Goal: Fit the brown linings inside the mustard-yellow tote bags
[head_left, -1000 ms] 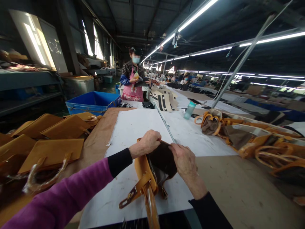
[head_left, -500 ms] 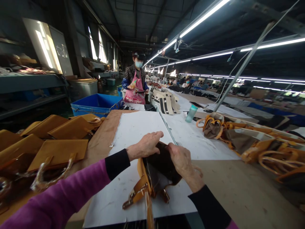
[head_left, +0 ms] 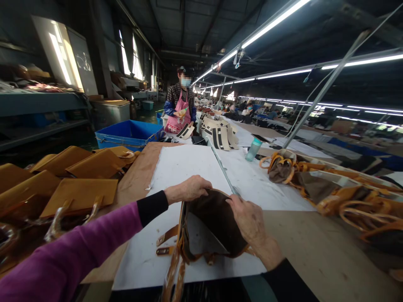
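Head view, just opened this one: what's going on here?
A person holds an open tan bag over a white sheet, its brown inside showing. The left hand and right hand both grip its far rim, spread apart. The bag's handles point toward the wearer. More tan bags lie to the left, others to the right. Farther off stands a co-worker in a pink apron.

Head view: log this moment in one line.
bag: mouth open, on white sheet | left hand: gripping bag | right hand: gripping bag
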Available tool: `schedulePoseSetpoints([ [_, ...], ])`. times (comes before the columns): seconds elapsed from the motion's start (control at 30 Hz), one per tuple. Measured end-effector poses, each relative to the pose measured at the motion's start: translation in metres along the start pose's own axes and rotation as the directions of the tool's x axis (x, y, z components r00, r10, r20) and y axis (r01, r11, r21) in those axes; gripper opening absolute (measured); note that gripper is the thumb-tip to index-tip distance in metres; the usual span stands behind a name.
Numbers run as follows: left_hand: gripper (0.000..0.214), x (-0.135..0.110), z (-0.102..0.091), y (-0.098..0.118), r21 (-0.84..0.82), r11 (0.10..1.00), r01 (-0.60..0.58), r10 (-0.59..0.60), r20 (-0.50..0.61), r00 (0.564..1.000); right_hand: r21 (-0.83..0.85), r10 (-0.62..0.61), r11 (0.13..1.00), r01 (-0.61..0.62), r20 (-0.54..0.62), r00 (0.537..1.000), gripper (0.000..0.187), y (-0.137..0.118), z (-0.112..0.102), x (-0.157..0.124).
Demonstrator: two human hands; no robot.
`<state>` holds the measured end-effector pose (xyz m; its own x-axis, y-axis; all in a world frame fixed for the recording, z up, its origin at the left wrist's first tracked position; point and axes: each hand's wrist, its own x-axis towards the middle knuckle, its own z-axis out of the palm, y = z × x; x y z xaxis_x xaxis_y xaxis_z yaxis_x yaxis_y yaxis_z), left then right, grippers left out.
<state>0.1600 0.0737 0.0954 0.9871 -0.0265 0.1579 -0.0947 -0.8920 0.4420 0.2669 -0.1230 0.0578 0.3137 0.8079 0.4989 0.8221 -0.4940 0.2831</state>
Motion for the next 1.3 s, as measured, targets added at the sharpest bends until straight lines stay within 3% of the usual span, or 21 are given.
schedulePoseSetpoints([
  [0.1,0.02,0.0,0.002,-0.001,0.024,1.0,0.019,-0.018,-0.014,1.0,0.001,-0.042,0.999,0.042,0.01,0.999,0.012,-0.006,-0.004,0.005],
  [0.2,0.02,0.0,0.003,-0.002,0.052,0.998,0.032,-0.031,-0.02,0.999,0.031,-0.005,1.0,0.003,0.048,0.999,0.011,-0.013,-0.005,0.013],
  [0.47,0.022,-0.011,-0.003,-0.005,0.123,0.992,-0.013,0.016,-0.016,1.0,0.142,0.08,0.985,-0.099,0.136,0.987,0.03,-0.015,-0.002,0.023],
  [0.7,0.016,-0.01,-0.021,-0.011,0.335,0.938,-0.084,0.066,0.066,0.996,0.001,0.01,1.0,-0.011,0.085,0.996,0.028,-0.033,-0.022,0.016],
  [0.8,0.014,-0.005,-0.012,-0.003,0.387,0.922,0.008,-0.025,0.04,0.999,-0.068,0.022,0.998,-0.017,0.069,0.997,0.024,-0.039,-0.031,0.01],
  [0.93,0.038,-0.004,0.01,0.016,0.208,0.957,0.2,-0.165,-0.175,0.971,-0.073,0.075,0.995,-0.068,0.092,0.993,0.021,-0.033,-0.027,0.002],
  [1.03,0.04,-0.005,0.017,0.022,0.039,0.99,0.133,-0.116,-0.292,0.949,-0.042,0.133,0.991,-0.129,0.133,0.982,0.022,-0.024,-0.02,0.001],
  [1.17,0.031,-0.003,0.014,0.017,0.082,0.997,-0.009,0.024,-0.188,0.982,0.0,0.148,0.989,-0.15,0.153,0.977,0.025,-0.019,-0.018,0.003],
  [1.3,0.031,0.001,0.011,0.014,0.145,0.989,-0.033,0.053,-0.132,0.99,0.011,0.16,0.987,-0.163,0.151,0.976,0.026,-0.019,-0.019,0.003],
])
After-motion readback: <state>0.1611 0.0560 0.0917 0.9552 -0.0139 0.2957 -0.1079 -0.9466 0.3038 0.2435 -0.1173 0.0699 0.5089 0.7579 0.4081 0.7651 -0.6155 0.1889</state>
